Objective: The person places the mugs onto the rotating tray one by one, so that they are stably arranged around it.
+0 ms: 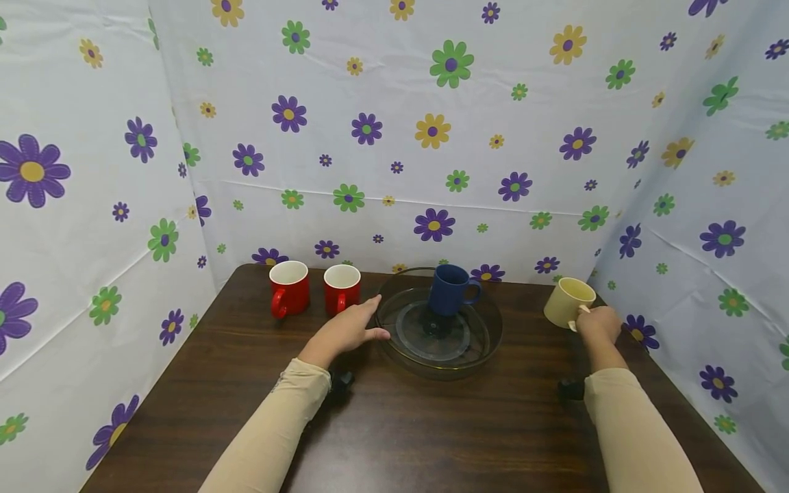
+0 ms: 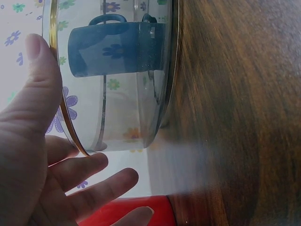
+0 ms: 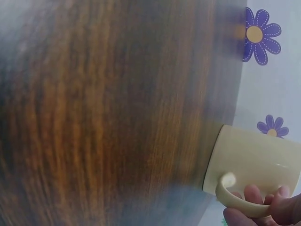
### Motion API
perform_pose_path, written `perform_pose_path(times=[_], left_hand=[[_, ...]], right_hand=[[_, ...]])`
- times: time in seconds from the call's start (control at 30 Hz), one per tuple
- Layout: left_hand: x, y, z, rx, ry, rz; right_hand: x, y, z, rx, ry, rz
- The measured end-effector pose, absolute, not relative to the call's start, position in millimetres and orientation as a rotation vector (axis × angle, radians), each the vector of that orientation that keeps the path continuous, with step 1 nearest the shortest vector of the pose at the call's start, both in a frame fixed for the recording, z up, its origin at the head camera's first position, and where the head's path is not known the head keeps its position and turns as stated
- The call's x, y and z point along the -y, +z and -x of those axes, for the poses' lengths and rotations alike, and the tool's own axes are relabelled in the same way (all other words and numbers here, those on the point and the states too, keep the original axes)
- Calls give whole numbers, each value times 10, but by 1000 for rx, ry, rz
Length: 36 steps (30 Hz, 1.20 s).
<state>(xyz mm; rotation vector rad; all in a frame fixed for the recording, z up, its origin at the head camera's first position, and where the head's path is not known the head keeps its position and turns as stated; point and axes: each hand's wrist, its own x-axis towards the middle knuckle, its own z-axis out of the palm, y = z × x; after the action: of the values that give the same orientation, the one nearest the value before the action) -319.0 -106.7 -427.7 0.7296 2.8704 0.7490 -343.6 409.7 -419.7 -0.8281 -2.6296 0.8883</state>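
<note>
In the head view a large clear bowl (image 1: pixel 440 370) stands at the middle back of the table, with a blue mug (image 1: pixel 448 291) upright inside it. My left hand (image 1: pixel 345 332) is at the bowl's left side, thumb and fingers spread; in the left wrist view the thumb and fingers lie right at its gold-coloured rim (image 2: pixel 70 127). At the back right, my right hand (image 1: pixel 599 325) holds a pale yellow mug (image 1: pixel 564 301) by its handle. The right wrist view shows the fingers and thumb around that handle (image 3: pixel 240 205), with the mug's base at the table.
Two red mugs, one farther left (image 1: pixel 294 287) and one nearer the bowl (image 1: pixel 344 287), stand at the back left with handles toward me. The dark wooden table (image 1: pixel 456 431) meets a flower-patterned sheet (image 1: pixel 370 171) at the back and sides.
</note>
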Motion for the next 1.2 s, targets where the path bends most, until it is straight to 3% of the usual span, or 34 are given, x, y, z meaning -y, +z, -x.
perform_pose_path(times=[1.2], left_hand=[[1075,-4271,3198,-2849,738,-714]], right_hand=[[-4077,-4232,3452,2586,975,788]])
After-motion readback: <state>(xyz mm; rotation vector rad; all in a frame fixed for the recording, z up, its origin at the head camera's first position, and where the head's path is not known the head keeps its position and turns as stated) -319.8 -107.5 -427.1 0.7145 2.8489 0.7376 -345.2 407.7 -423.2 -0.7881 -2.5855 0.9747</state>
